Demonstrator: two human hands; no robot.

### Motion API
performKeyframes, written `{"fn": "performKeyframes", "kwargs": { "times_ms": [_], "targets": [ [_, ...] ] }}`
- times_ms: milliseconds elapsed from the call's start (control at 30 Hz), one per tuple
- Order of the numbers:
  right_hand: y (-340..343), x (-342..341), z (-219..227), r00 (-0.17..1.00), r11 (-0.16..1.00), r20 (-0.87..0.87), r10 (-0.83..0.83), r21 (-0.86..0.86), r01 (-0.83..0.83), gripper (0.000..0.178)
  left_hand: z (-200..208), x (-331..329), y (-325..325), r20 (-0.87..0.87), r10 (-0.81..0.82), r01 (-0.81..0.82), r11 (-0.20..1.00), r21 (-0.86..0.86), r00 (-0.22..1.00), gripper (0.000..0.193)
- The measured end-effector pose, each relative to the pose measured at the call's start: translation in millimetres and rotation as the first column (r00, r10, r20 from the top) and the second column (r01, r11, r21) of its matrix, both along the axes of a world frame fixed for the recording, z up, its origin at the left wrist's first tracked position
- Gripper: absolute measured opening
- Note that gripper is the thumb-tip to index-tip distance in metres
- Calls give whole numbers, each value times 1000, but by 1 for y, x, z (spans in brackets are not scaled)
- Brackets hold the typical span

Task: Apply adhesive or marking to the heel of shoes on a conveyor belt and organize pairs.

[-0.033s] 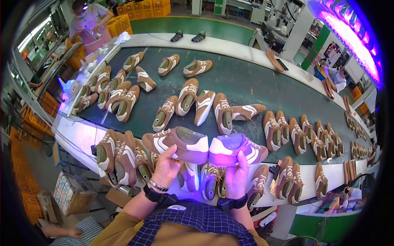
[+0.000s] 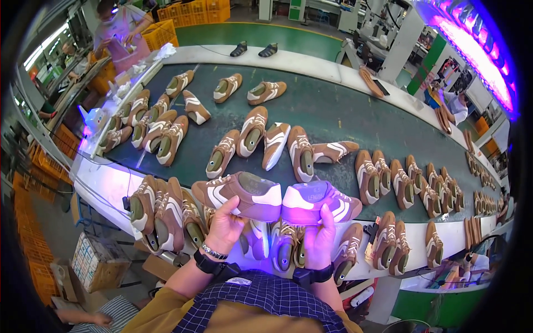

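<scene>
Brown sneakers with white stripes are in both my hands, held heel to heel above the near edge of the table. My left hand (image 2: pixel 225 228) is closed around the left sneaker (image 2: pixel 241 195), its toe pointing left. In my right hand (image 2: pixel 321 236) is the other sneaker (image 2: pixel 319 202), toe to the right, thumb up on its side. Purple light falls on both heels, which touch or nearly touch. Directly below them, more sneakers (image 2: pixel 285 252) stand on the white ledge, partly hidden by my hands.
A dark green conveyor belt (image 2: pixel 311 114) carries several similar sneakers (image 2: pixel 254 132). Others line the white ledge (image 2: pixel 105 180) on both sides. Two dark shoes (image 2: pixel 268 50) sit on the far rim. A purple lamp (image 2: pixel 472 50) glows upper right. Co-workers (image 2: pixel 119 33) stand beyond; a striped sleeve (image 2: pixel 119 313) is lower left.
</scene>
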State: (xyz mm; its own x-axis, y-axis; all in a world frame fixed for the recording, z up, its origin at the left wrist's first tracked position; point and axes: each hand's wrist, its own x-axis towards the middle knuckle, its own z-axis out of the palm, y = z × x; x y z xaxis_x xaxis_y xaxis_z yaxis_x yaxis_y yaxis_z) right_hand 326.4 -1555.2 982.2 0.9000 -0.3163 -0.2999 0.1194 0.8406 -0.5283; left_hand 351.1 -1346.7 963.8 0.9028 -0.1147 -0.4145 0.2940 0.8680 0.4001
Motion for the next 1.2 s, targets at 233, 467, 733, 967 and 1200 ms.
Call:
{"fn": "performKeyframes", "kwargs": {
  "times_ms": [233, 467, 733, 967, 1200],
  "targets": [
    [2, 1, -5, 998, 998, -44, -50, -27, 49, 32, 7, 1, -4, 10, -9, 9, 999, 33, 1000, 38],
    [4, -5, -1, 998, 993, -43, -48, -108, 44, 32, 0, -4, -2, 7, -20, 20, 994, 103, 1000, 31],
    [-3, -6, -15, 998, 983, -63, -26, -184, 14, 38, 5, 0, 9, -2, -59, 58, 988, 140, 998, 35],
    [5, -3, -20, 954, 954, -35, 298, 6, -298, 50, -5, 13, 38, -80, -137, 140, 990, 27, 987, 44],
    [-4, 101, -8, 792, 808, 174, 585, -34, -589, 50, 8, 126, 126, 90, -163, 161, 987, 27, 983, 45]
  ]
}}
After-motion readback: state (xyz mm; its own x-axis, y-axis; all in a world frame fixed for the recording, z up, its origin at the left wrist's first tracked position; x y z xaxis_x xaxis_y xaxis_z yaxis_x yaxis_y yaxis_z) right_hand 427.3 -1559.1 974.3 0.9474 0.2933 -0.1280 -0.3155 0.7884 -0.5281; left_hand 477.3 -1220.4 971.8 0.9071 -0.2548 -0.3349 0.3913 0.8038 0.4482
